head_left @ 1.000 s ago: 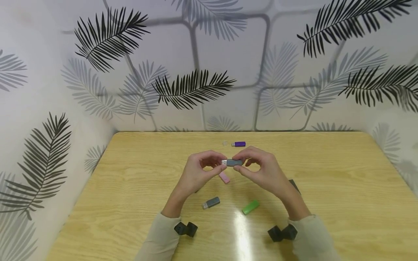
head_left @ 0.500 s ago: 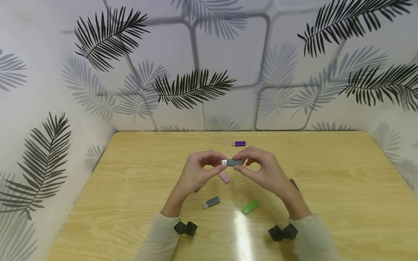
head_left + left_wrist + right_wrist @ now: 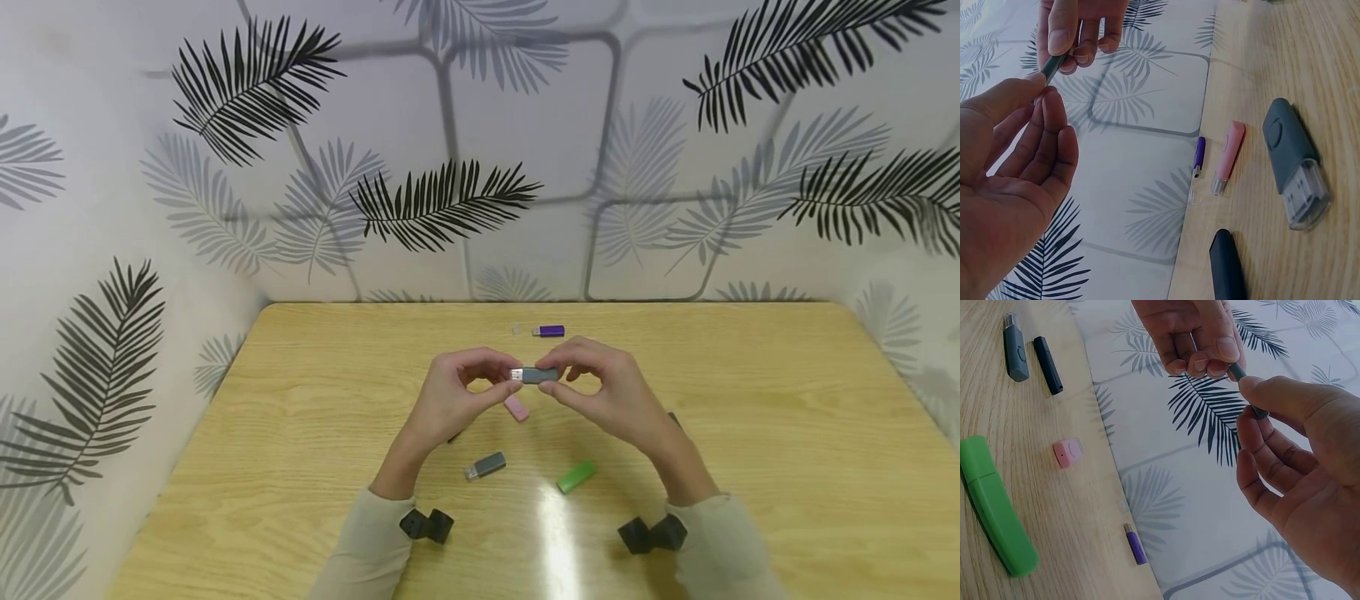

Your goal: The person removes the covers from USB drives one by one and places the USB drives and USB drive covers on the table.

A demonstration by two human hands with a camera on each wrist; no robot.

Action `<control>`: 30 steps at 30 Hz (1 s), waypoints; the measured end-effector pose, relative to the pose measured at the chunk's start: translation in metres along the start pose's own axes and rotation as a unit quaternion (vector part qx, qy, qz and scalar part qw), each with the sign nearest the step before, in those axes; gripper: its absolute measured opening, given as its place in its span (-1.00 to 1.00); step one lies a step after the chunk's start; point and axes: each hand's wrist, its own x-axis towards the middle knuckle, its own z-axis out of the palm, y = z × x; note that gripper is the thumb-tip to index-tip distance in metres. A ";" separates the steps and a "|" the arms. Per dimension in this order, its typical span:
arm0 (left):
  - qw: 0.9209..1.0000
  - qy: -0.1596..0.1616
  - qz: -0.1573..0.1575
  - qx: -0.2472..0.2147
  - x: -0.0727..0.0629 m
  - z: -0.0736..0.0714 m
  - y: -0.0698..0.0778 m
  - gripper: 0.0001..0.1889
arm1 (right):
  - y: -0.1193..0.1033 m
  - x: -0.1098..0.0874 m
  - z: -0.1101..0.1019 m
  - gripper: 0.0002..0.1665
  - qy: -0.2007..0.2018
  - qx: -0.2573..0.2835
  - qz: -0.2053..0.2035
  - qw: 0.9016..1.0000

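Observation:
A dark grey USB flash drive (image 3: 537,376) is held level above the table, its bare metal plug pointing left. The left hand (image 3: 454,392) pinches the plug end between thumb and fingertips. At the other end, the right hand (image 3: 603,385) grips the grey body between thumb and forefinger. Both wrist views show the drive (image 3: 1054,66) edge-on between the two hands, its ends covered by fingers. Below the hands lies a pink flash drive (image 3: 516,407), partly hidden. Nearer is a second grey flash drive (image 3: 486,466) with a clear cap, and a green one (image 3: 576,477) beside it.
A purple flash drive (image 3: 551,331) and a small clear cap (image 3: 517,329) lie near the table's back edge. A black stick (image 3: 1048,365) is mostly hidden behind the left wrist in the head view. Behind the right forearm, a dark object (image 3: 674,419) peeks out. A patterned wall borders the wooden table (image 3: 315,400).

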 end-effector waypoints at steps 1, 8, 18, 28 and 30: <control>1.000 0.000 0.000 0.000 0.000 0.000 0.000 -0.84 | 0.000 0.000 0.000 -0.72 0.000 0.001 0.000 1.000; 1.000 -0.004 0.000 -0.004 0.000 0.001 0.001 -0.84 | 0.001 -0.001 -0.003 -0.73 -0.002 0.005 -0.001 1.000; 1.000 -0.005 0.002 -0.013 0.000 0.000 0.001 -0.83 | 0.000 0.000 -0.005 -0.74 -0.006 0.002 -0.008 1.000; 0.996 0.080 0.019 -0.022 -0.007 -0.045 -0.004 -0.78 | 0.007 -0.009 -0.041 -0.64 0.042 -0.015 0.003 0.999; 0.997 0.078 0.018 -0.022 -0.006 -0.048 -0.004 -0.78 | 0.008 -0.009 -0.044 -0.66 0.040 -0.018 0.006 0.999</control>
